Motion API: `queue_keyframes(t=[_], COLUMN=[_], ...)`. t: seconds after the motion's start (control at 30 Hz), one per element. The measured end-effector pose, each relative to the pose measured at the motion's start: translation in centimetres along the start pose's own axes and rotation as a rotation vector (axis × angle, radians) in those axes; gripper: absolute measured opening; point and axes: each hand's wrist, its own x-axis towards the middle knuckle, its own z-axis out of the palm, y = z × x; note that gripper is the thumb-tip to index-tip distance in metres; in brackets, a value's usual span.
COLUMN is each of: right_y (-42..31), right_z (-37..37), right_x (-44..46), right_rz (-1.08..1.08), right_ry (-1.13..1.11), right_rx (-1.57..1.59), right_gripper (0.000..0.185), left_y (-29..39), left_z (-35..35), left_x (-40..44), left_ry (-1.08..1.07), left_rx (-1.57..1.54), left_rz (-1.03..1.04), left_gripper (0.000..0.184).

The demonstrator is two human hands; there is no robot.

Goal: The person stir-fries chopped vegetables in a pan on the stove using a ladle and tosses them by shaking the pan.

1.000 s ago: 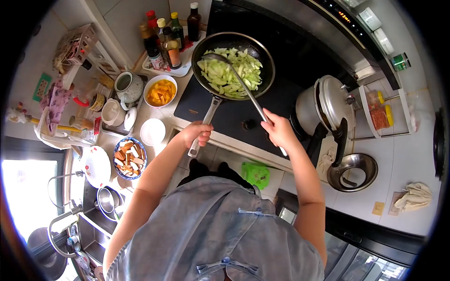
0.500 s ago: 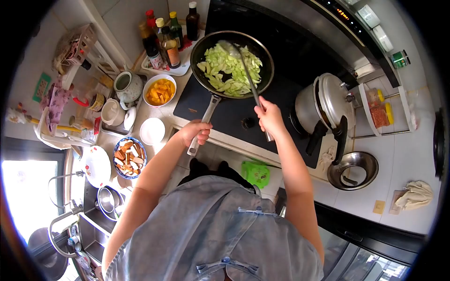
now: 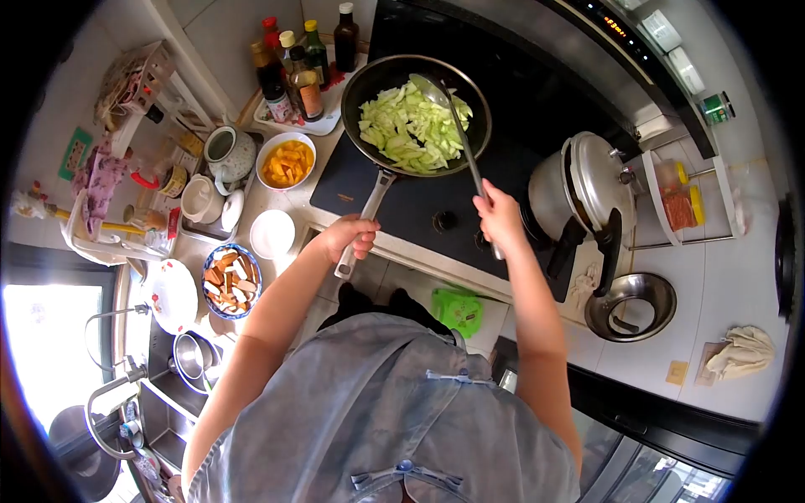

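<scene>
My left hand [image 3: 352, 236] is closed round the handle of a dark frying pan [image 3: 480, 155] on the black hob. Sliced pale green vegetable pieces [image 3: 407, 126] lie heaped in the pan. In my right hand [image 3: 501, 220] is the handle of a long metal ladle [image 3: 464, 138], held at a slant. Its bowl rests in the upper right part of the heap, near the pan's far side. A white bowl of orange-yellow pieces [image 3: 288, 163] stands left of the pan.
A pressure cooker [image 3: 594, 180] stands right of the pan. Sauce bottles [image 3: 306, 84] crowd a tray at the back left. Down the left counter are a small white bowl [image 3: 272, 235] and a patterned bowl of brown and white pieces [image 3: 232, 282]. A steel bowl [image 3: 662, 314] sits at the right.
The ladle's bowl has moved from the left of the pan across to the right, and the vegetable pieces have shifted. My right hand moved in, then back out rightward. My left hand keeps its hold.
</scene>
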Motion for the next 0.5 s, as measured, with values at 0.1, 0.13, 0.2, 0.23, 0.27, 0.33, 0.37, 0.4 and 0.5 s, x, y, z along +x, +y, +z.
queue_keyframes(t=[0.1, 0.13, 0.2, 0.23, 0.27, 0.33, 0.37, 0.4, 0.5], right_y=[-0.1, -0.6, -1.1, -1.6, -1.9, -1.0, -0.2, 0.2, 0.7], right_z=[2.5, 2.3, 0.2, -1.1, -2.4, -4.5, -4.9, -5.0, -3.8], right_x=[-0.4, -1.4, -4.0, -5.4, -6.6, -7.3, -6.9, -6.4, -4.1], right_rz=[-0.020, -0.014, -0.031, -0.005, 0.022, 0.127, 0.135, 0.142, 0.118], right_ry=[-0.018, -0.077, -0.198, -0.263, -0.327, -0.374, -0.337, -0.298, -0.141], right_rx=[-0.087, -0.084, -0.081, -0.057, -0.034, 0.065, 0.071, 0.078, 0.201], right_gripper=[0.046, 0.045, 0.045, 0.045, 0.045, 0.045, 0.045, 0.045, 0.045], left_y=[0.1, 0.1, 0.0, -0.1, -0.2, -0.2, -0.3, -0.2, -0.2], left_z=[-0.1, -0.1, -0.6, -0.7, -0.8, -0.7, -0.6, -0.4, -0.3], left_x=[0.0, 0.0, 0.3, 0.3, 0.3, 0.2, 0.2, 0.1, 0.0], left_ry=[-0.001, -0.007, -0.026, -0.035, -0.036, -0.040, -0.032, -0.025, -0.026], left_rx=[0.011, 0.017, 0.008, 0.000, -0.008, -0.019, -0.016, -0.012, -0.004], left_rz=[0.000, 0.002, 0.010, 0.015, 0.014, 0.007, 0.007, 0.007, 0.010], left_gripper=[0.012, 0.012, 0.010, 0.012, 0.012, 0.012, 0.012, 0.012, 0.012])
